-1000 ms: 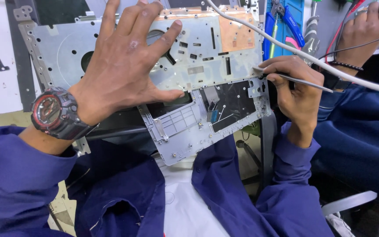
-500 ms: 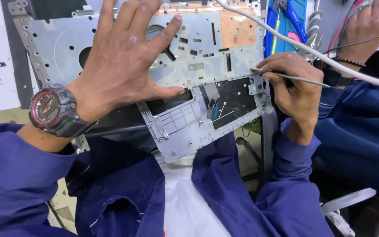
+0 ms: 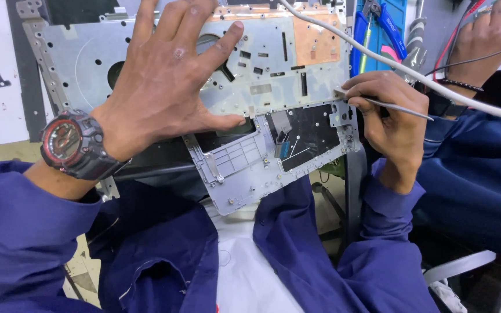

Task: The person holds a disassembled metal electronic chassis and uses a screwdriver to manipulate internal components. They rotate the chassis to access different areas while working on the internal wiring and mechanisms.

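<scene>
Across the middle of the view lies a laptop shell (image 3: 273, 75), inside face up, a grey metal plate with a copper patch (image 3: 315, 39) at about one o'clock and a black panel (image 3: 305, 134) toward four o'clock. By my reading the step in hand is work on a fastener at the shell's right edge: the left hand (image 3: 163, 87) is spread wide and flat on the plate, pinning it, while the right hand (image 3: 389, 110), at three o'clock, pinches a thin grey tool (image 3: 398, 108) with its tip at the edge. A next move would call for steady downward pressure and a level tip. Blue-handled pliers (image 3: 387, 23) hang at one o'clock; a white cable (image 3: 378, 58) crosses above them. A small pale blank label (image 3: 260, 89) sits mid-plate.
</scene>
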